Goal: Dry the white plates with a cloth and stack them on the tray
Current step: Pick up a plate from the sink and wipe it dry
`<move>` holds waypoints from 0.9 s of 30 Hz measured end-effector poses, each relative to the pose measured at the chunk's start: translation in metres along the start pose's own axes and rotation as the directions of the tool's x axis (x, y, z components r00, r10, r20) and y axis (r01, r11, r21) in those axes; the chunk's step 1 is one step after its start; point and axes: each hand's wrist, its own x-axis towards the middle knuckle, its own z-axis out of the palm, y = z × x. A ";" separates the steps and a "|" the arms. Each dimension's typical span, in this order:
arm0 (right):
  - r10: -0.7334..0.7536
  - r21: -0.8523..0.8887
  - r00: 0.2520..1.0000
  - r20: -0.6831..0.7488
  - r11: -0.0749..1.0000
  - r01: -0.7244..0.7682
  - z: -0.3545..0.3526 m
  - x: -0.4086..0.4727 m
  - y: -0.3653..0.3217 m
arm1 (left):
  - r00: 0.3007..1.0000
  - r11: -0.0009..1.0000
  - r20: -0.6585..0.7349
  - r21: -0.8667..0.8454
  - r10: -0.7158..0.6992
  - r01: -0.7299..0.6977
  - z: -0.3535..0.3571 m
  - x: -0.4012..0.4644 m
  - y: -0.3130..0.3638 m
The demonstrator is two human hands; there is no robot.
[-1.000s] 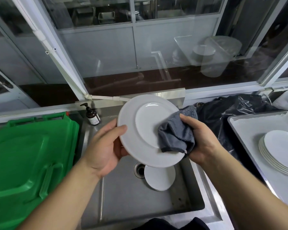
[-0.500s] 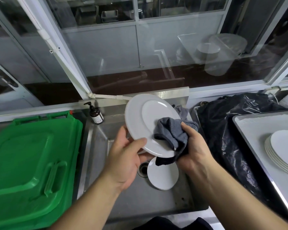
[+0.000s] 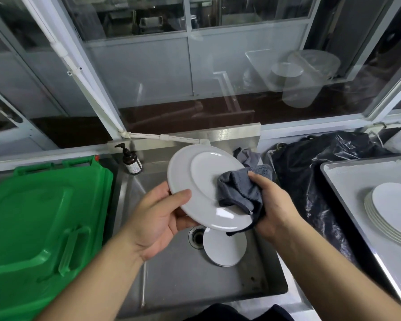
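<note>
Left grip: left hand [image 3: 158,222] clasps the white plate [image 3: 204,188] by its lower-left rim, frame centre.
Right grip: right hand [image 3: 272,205] clutches the grey cloth [image 3: 240,189] against the plate's right side.
Sink [image 3: 183,281]: second plate [image 3: 225,247] beside the drain.
Tray [image 3: 347,177]: plate stack [image 3: 391,212], right edge.

Both forearms come up from the bottom of frame; left hand [image 3: 158,218] pinches with thumb on top, right hand [image 3: 272,205] is bunched tight at center.
</note>
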 end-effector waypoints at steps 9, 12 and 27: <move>-0.314 -0.403 0.949 0.020 0.866 0.296 0.008 -0.024 0.037 | 0.973 0.976 -0.114 0.104 0.202 -0.191 0.030 0.009 -0.034; -0.326 -0.510 0.926 0.188 0.774 0.376 0.010 -0.034 0.033 | 0.971 0.953 -0.100 0.239 0.216 -0.188 0.031 0.010 -0.035; -0.542 -0.560 0.652 0.530 0.355 0.749 0.029 0.004 -0.016 | 0.985 0.908 0.077 0.383 0.154 -0.172 0.020 -0.009 -0.047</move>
